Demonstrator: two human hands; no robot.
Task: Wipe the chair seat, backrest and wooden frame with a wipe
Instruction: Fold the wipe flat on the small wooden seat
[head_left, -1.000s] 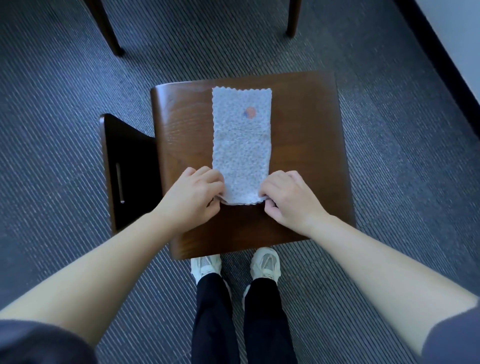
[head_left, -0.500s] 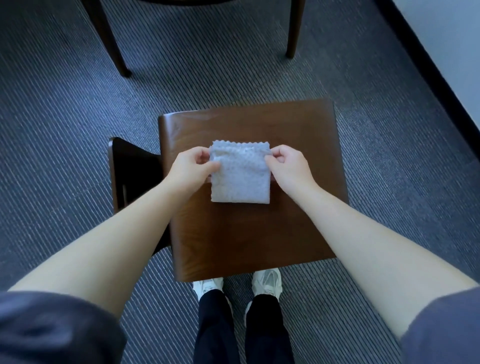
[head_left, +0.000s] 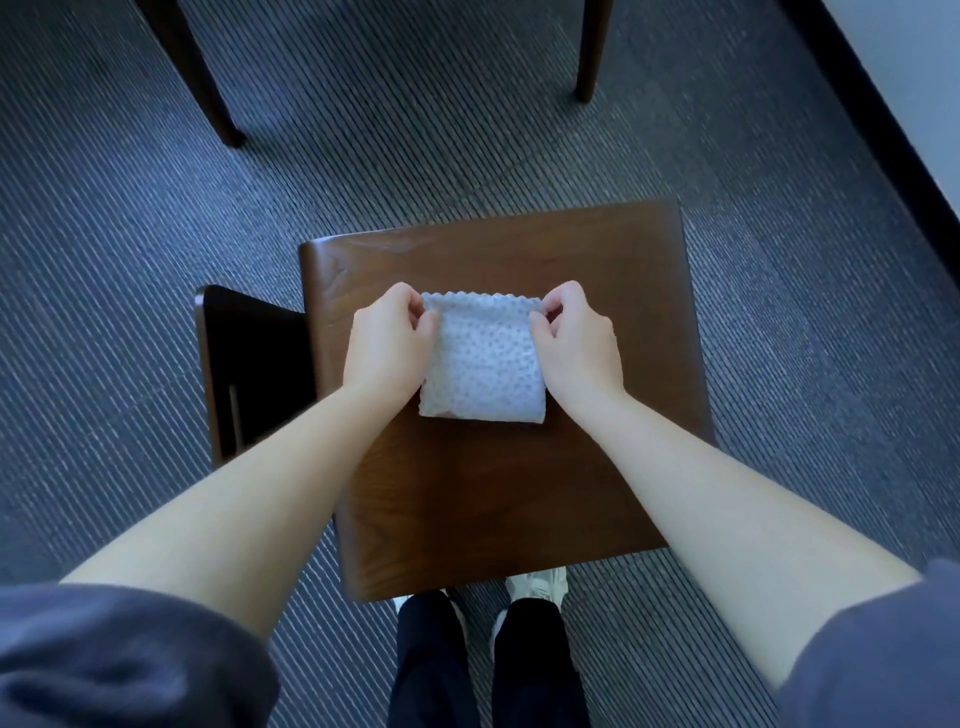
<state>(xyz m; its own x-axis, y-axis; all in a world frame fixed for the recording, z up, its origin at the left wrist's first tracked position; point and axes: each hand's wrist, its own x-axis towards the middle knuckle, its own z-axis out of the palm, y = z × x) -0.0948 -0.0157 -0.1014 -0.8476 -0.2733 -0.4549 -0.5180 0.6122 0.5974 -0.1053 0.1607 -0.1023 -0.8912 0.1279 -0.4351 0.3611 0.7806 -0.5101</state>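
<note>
Now, folded white dotted wipe (head_left: 483, 374) lies flat on dark brown wooden chair seat (head_left: 519, 493), roughly mid-seat, folded edge toward me, scalloped edge away. My left hand (head_left: 387, 345) pinches far-left corner, fingers (head_left: 415, 306) curled tight on cloth. My right hand (head_left: 576, 345) pinches far-right corner same way. Dark wooden panel (head_left: 249, 374) stands at seat's left side. Grey striped carpet (head_left: 156, 208) underneath; white shoes (head_left: 540, 582) peek out below near edge.

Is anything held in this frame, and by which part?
The folded wipe, lying on the wooden surface: the left hand pinches its far left corner, the right hand its far right corner.
</note>
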